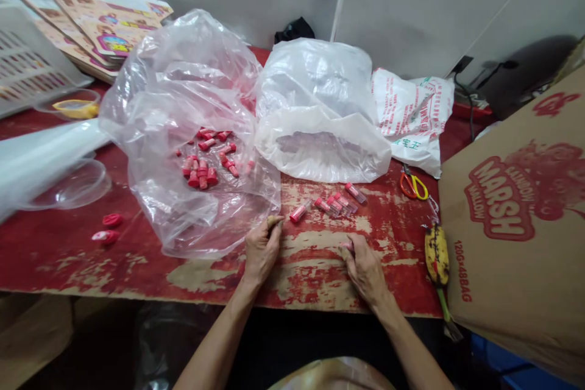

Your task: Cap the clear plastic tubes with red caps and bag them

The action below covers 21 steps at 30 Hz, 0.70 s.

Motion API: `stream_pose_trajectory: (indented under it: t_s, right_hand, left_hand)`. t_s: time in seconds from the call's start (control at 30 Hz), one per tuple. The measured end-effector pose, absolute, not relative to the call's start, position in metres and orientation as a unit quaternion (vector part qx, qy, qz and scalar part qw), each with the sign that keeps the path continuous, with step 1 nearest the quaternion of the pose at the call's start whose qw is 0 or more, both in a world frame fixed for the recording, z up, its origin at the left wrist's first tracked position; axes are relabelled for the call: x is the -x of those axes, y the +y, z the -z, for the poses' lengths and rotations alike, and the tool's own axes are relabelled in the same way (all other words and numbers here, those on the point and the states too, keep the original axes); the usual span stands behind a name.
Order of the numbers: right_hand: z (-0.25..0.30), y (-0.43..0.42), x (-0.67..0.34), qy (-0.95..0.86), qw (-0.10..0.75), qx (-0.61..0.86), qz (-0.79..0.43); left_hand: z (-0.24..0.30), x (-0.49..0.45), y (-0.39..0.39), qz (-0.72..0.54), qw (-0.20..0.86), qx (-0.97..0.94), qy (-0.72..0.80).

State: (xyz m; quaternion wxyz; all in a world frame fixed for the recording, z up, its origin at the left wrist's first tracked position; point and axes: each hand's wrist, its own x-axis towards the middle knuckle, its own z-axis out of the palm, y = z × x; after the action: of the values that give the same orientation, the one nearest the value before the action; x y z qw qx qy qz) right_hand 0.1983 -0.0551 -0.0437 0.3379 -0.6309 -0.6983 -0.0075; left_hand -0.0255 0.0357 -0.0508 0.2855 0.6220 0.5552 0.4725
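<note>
My left hand (pixel 262 250) is closed at the front edge of a clear plastic bag (pixel 192 225), thumb against the curled fingers. Whatever it holds, if anything, is hidden. My right hand (pixel 364 269) is closed over the worn red tabletop, with a small pinkish thing (pixel 348 245) partly showing between thumb and fingers; its kind is unclear. Just beyond both hands lie several small clear tubes with red caps, among them one tube (pixel 299 212) nearest my left hand and another tube (pixel 355 192) farther right. More red-capped tubes (pixel 201 172) are piled in the clear bag.
A white plastic bag (pixel 320 85) stands behind the tubes, beside a printed white sack (pixel 411 116). Scissors (pixel 414 185), a spotted banana (pixel 436 256) and a large carton (pixel 516 219) are at right. Two red pieces (pixel 106 236), clear round containers (pixel 68 186) and a white basket (pixel 36 61) are at left.
</note>
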Motion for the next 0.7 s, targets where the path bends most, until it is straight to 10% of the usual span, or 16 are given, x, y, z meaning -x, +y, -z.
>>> stream_pose_trajectory:
  t_s: [0.53, 0.7]
  right_hand:
    - [0.042, -0.05, -0.196, -0.669, 0.347, 0.655, -0.049]
    - [0.016, -0.037, -0.234, -0.55, 0.169, 0.812, -0.093]
  left_hand:
    - [0.051, 0.028, 0.037, -0.468, 0.281, -0.622, 0.561]
    - [0.051, 0.029, 0.038, -0.462, 0.28, -0.632, 0.556]
